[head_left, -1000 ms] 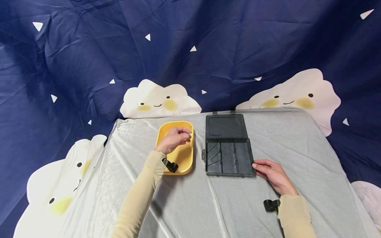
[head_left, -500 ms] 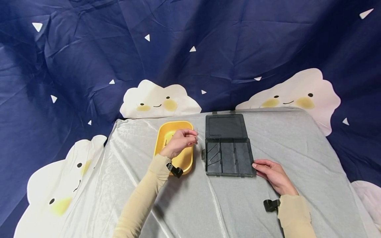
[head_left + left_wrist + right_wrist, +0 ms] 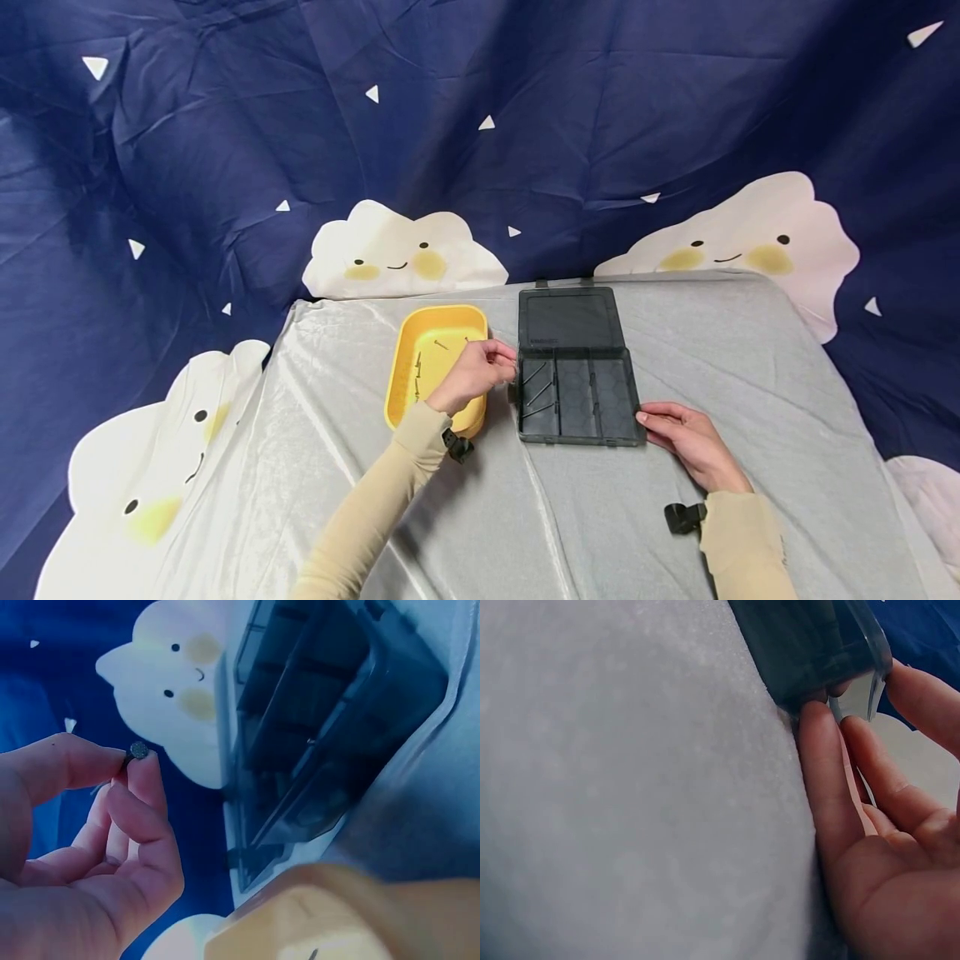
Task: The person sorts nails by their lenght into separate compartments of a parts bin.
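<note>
My left hand pinches a nail between thumb and fingertip. Its round, patterned head shows in the left wrist view; most of the shank is hidden. That hand hovers over the gap between the yellow tray and the dark translucent compartment box, close to the box's left edge. The box lies with its lid folded back, and several nails rest in its left compartment. At the box's near right corner, my right hand holds the rim between thumb and fingers. More nails lie in the tray.
Grey velvety cloth covers the table. A dark blue curtain with smiling clouds hangs behind its far edge. The box's middle and right compartments stand beside the one with nails.
My left hand has moved right with the nail, from over the tray to the box's left edge. More nails in the tray have come into view. The right hand and box stay put.
</note>
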Demonstrator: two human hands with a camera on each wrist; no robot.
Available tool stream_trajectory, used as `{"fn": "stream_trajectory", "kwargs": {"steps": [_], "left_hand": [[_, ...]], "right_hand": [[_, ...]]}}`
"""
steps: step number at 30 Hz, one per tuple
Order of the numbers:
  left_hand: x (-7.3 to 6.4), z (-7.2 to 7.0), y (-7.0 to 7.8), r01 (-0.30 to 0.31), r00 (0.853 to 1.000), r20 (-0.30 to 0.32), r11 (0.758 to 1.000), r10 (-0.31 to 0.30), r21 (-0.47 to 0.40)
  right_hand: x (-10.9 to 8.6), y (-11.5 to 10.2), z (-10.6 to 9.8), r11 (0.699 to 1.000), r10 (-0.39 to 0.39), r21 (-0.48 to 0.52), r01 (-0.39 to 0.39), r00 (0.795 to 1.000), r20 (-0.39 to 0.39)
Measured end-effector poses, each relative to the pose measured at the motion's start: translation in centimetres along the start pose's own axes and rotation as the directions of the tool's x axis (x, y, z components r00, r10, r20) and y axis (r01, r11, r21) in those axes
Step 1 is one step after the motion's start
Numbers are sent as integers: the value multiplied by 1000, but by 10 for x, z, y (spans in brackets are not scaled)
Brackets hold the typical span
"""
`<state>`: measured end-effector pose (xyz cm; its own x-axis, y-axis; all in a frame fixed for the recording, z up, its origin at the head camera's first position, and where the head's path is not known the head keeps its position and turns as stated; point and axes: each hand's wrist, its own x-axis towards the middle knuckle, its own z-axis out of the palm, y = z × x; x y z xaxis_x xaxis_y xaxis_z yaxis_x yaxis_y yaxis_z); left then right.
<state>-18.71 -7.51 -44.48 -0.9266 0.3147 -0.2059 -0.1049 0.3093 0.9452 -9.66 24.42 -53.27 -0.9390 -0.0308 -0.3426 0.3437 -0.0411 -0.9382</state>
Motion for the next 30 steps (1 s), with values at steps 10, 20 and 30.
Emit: {"fn": "stream_trajectory", "kwargs": {"steps": [10, 20, 30], "left_hand": [[-2, 16, -5, 9, 1000, -7, 989, -8, 146], [-2, 32, -10, 21, 999, -35, 929, -8, 370], [-3, 46, -10, 49, 997, -72, 893, -18, 448]], "right_hand": [[0, -1, 0, 1000, 7, -12, -7, 1000, -9], [0, -4, 1, 999, 29, -43, -29, 1000, -12], [1, -1, 1, 999, 13, -31, -14, 1000, -12]]}}
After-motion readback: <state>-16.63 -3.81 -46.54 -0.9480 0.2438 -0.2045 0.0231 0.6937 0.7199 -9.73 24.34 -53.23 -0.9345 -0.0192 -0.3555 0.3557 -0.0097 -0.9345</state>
